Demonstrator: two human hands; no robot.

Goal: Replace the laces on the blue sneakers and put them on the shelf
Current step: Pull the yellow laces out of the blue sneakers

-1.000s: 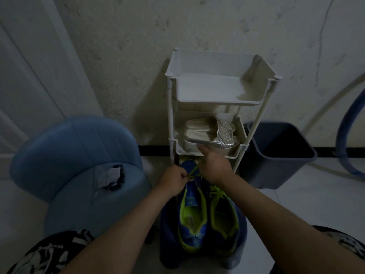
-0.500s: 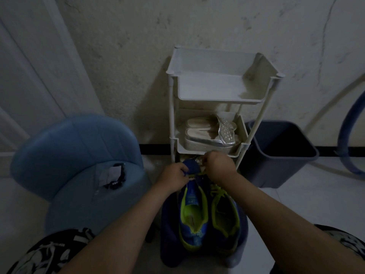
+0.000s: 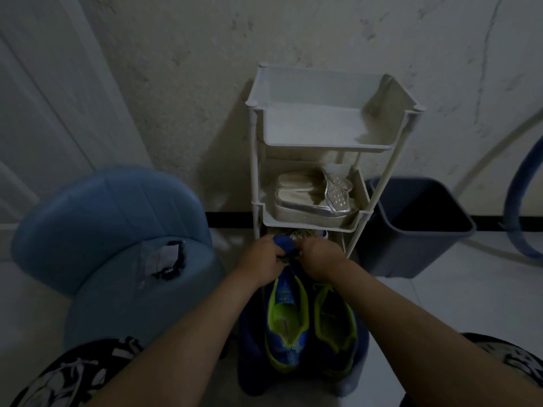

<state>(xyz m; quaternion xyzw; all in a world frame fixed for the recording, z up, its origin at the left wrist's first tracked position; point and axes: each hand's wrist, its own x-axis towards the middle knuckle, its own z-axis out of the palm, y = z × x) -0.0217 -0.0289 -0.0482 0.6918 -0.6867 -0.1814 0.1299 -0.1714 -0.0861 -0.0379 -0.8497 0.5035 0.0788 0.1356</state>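
Working at the toe end of the left sneaker point(image 3: 286, 327), both hands are close together in the head view, which is the only view. The left hand point(image 3: 261, 257) has its fingers curled round the blue front part and grips it. The right hand point(image 3: 321, 258) is closed like a fist just beside it at the same end, but its own back hides what it pinches, so I cannot tell if a lace is inside. Both sneakers lie side by side on a dark stool point(image 3: 249, 348), heels toward the person. The right sneaker point(image 3: 335, 327) is near the stool's right edge, with a yellow-green lace point(image 3: 323, 289) loose on it. I judge the step in hand is the lacing of the left sneaker, at the eyelets near the toe. The next move calls for pulling both lace ends even and threading upward, carefully, because the light is poor. The shelf point(image 3: 323, 148) stands just behind the stool, with sandals point(image 3: 314, 198) on its middle tier
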